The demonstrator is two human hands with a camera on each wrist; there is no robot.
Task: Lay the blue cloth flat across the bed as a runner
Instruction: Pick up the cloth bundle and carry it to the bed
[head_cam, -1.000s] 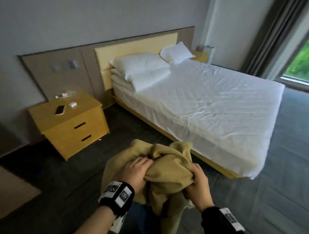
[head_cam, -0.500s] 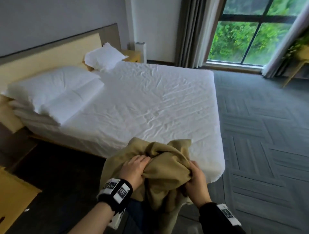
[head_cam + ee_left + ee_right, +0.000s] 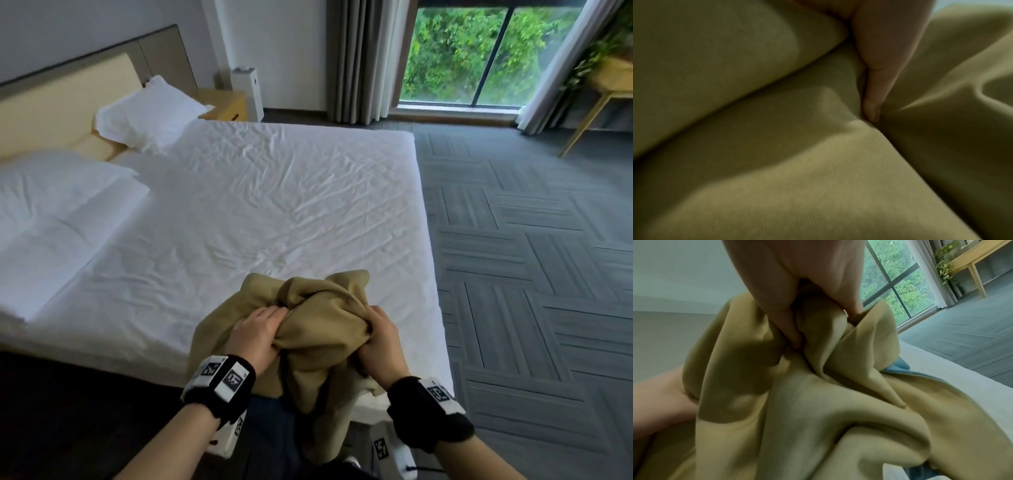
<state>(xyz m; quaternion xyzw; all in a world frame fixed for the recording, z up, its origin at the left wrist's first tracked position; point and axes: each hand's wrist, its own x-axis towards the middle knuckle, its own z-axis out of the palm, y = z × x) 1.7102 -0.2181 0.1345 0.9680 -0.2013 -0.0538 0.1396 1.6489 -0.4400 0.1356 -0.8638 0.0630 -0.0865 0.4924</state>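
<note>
I hold a bunched cloth [image 3: 318, 329] in front of me, over the near edge of the bed [image 3: 274, 192]. Its outer face is tan; a blue face [image 3: 898, 366] peeks out at a fold in the right wrist view. My left hand [image 3: 255, 337] grips the bundle's left side, fingers dug into the folds [image 3: 873, 100]. My right hand [image 3: 380, 337] grips its right side, pinching gathered fabric [image 3: 818, 324]. A loose end hangs down past my legs. The bed has a wrinkled white sheet.
Two white pillows [image 3: 51, 205] [image 3: 150, 109] lie at the headboard on the left. A nightstand [image 3: 226, 104] and a white appliance [image 3: 246, 89] stand beyond the bed. Grey carpet [image 3: 531, 257] lies to the right, with a window [image 3: 479, 51], curtains and a wooden table [image 3: 606, 92].
The view has swung right and closer to the bed, from the nightstand side toward the window. Both hands keep the same grip on the bundle, which now sits over the mattress edge.
</note>
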